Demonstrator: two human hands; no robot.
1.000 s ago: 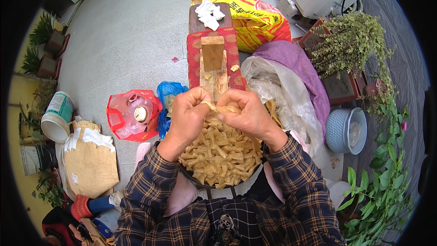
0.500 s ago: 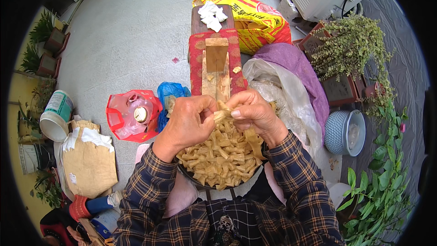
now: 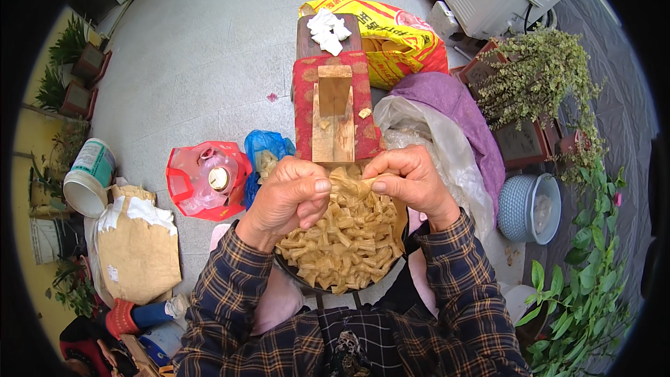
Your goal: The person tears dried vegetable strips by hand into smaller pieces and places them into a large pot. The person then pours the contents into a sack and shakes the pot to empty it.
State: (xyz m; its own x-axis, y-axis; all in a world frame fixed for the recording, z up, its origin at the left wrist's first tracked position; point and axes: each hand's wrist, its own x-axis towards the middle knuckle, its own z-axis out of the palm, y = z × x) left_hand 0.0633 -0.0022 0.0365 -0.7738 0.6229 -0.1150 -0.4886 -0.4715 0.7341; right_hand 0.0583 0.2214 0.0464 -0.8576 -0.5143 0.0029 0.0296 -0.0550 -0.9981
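Between my two hands a thin tan strip, bunched and twisted, is stretched; it looks like bean-curd skin (image 3: 351,183). My left hand (image 3: 287,197) pinches one end between thumb and bent fingers. The other end is pinched by thumb and forefinger of my right hand (image 3: 413,183). Just beneath lies a heap of tan knotted strips (image 3: 342,241). They fill a round dark pan (image 3: 285,267) at my lap, and only part of its rim shows. Beyond my hands a wooden stand with an upright block (image 3: 333,122) rests on a red patterned cloth (image 3: 305,108).
White crumpled cloth (image 3: 328,31) lies on the bench's far end, beside a yellow-red sack (image 3: 412,42). Left are a blue bag (image 3: 269,146) and a red bag (image 3: 181,178). A plastic-lined purple sack (image 3: 467,119) and blue basket (image 3: 520,206) stand right. Another person's sleeve (image 3: 122,318) shows lower left.
My hands have drawn slightly apart and turned, and the strip between them now lies more stretched out sideways. The whole view has shifted a little.
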